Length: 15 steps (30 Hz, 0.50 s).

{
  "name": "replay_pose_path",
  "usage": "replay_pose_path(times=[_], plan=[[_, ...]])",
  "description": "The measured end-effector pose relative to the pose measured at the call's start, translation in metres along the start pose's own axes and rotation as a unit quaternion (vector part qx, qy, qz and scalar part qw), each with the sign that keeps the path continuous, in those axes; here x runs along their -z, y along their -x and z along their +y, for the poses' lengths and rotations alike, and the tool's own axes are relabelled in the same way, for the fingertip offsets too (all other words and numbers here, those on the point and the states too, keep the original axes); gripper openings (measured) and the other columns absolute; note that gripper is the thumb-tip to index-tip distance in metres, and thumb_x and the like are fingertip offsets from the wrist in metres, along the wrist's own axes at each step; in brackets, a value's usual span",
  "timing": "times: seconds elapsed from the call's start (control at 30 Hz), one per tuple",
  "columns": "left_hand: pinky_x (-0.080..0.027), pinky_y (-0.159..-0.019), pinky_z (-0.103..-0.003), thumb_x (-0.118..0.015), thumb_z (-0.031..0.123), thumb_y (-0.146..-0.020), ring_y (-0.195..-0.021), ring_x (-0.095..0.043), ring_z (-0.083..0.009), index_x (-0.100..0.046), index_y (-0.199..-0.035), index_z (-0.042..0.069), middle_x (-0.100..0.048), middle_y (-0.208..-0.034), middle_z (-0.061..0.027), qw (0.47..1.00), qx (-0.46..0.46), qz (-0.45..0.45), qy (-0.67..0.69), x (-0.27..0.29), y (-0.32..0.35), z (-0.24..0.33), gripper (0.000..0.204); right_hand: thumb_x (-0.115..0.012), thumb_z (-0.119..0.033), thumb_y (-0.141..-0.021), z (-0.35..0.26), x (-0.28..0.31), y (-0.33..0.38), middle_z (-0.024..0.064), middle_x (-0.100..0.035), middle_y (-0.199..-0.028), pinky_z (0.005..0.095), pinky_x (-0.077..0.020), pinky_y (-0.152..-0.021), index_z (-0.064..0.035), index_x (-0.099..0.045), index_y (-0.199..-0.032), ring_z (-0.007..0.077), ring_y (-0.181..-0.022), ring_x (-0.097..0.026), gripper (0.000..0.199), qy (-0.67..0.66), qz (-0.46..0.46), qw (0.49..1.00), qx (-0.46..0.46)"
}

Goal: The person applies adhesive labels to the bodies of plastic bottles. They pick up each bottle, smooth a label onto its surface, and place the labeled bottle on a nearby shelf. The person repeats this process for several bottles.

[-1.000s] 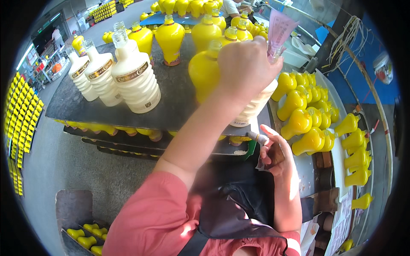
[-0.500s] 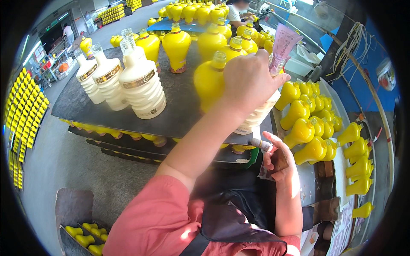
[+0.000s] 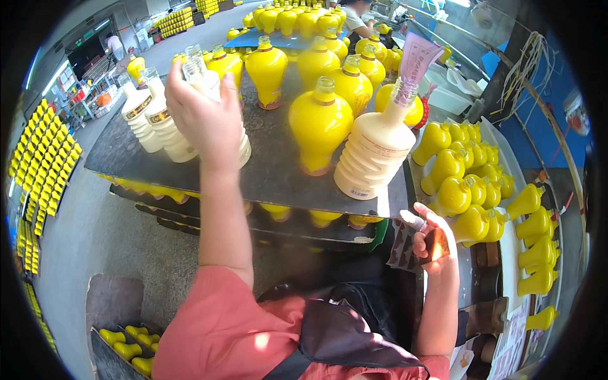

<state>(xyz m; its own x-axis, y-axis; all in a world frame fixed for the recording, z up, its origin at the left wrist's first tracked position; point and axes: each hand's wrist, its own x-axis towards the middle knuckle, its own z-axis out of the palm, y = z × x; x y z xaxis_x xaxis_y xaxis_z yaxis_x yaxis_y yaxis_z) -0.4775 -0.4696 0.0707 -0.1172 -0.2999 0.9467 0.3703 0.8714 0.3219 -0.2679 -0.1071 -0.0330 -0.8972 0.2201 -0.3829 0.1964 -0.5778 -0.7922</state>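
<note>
Here's the left hand (image 3: 212, 123), its fingers (image 3: 175, 79) wide apart at a ribbed cream bottle (image 3: 207, 83); that hand hides much of the bottle, and whether they touch I can't tell. Over to the right hand (image 3: 436, 239): half-curled by the worktop's (image 3: 272, 183) near corner, a pale finger sleeve (image 3: 413, 220) on one finger, and whether it grips anything I can't tell.

Two more cream bottles (image 3: 168, 130) stand just left of the left hand. Another one, the slip-topped bottle (image 3: 373, 155), stands upright near the worktop's right edge, a pink paper slip (image 3: 419, 60) flaring from its glass mouth! Right behind it, glossy yellow bottles (image 3: 320, 123) stand in a cluster. Off to the right, more yellow bottles lie tilted in a white tray (image 3: 505, 142).
</note>
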Motion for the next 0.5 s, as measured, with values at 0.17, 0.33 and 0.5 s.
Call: replay_pose_path(times=[0.17,0.33,0.5], plan=[[-0.052,-0.092,-0.045,-0.074,0.036,-0.091,-0.106,-0.069,-0.0377,-0.056,-0.132,0.004,-0.072,-0.113,-0.0195,0.951,0.159,-0.259,-0.050,-0.005,-0.029,-0.051,0.056,-0.063,-0.026,-0.093,-0.004,0.011,0.003,0.0187,-0.071,-0.112,0.0247,-0.0392,-0.038,-0.0045,-0.052,-0.138,0.0152,-0.044,-0.053,0.051,-0.010,0.003,1.000,0.013],[-0.053,-0.084,-0.028,-0.071,0.014,-0.097,-0.098,-0.069,-0.0140,-0.058,-0.129,-0.003,-0.073,-0.110,-0.0126,0.927,0.164,-0.316,0.122,0.000,-0.036,-0.070,0.038,-0.064,-0.027,-0.097,-0.009,0.016,0.014,0.0190,-0.070,-0.117,0.0223,-0.0381,-0.037,-0.0075,-0.062,-0.132,0.0142,-0.039,-0.050,0.039,0.001,0.076,0.997,0.020],[-0.055,-0.079,-0.032,-0.076,0.024,-0.093,-0.088,-0.072,-0.0179,-0.062,-0.124,0.001,-0.075,-0.102,-0.0105,0.894,0.186,-0.313,0.262,0.028,-0.034,-0.038,0.041,-0.065,-0.028,-0.097,-0.005,0.020,0.026,0.0148,-0.074,-0.097,0.0224,-0.0364,-0.036,-0.0056,-0.068,-0.123,0.0131,-0.038,-0.049,0.034,0.030,0.055,0.997,0.049]])
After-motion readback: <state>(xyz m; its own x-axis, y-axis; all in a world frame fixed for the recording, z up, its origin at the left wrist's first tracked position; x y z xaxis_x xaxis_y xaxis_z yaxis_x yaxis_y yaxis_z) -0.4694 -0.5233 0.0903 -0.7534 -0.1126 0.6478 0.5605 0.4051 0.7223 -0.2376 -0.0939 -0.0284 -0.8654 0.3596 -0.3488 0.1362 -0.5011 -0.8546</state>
